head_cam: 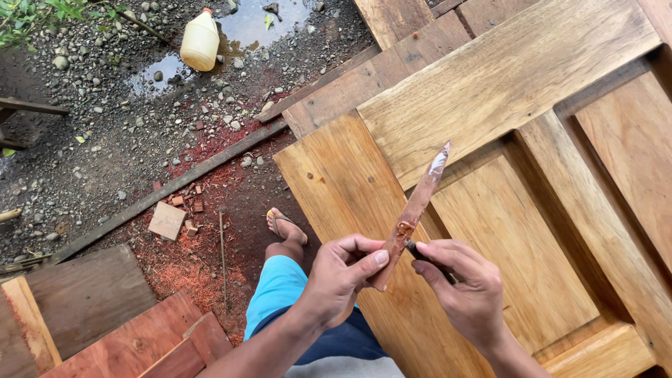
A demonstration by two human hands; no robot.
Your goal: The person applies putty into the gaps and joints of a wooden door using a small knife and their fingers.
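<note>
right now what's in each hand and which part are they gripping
The left hand pinches the lower end of a long, flat, reddish-smeared blade, its tip pointing up. The right hand holds a small dark tool in its fingers, only one end showing.

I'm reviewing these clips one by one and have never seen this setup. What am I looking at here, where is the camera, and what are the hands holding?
There is no machine: a camera worn on a person's head looks down at their own two bare hands. The left hand pinches a long, flat, reddish-brown smeared blade. The right hand presses a small dark tool against it. Under them lies a panelled wooden door. On the gravel ground are a cream plastic jug, a puddle, red sawdust and boards.
</note>
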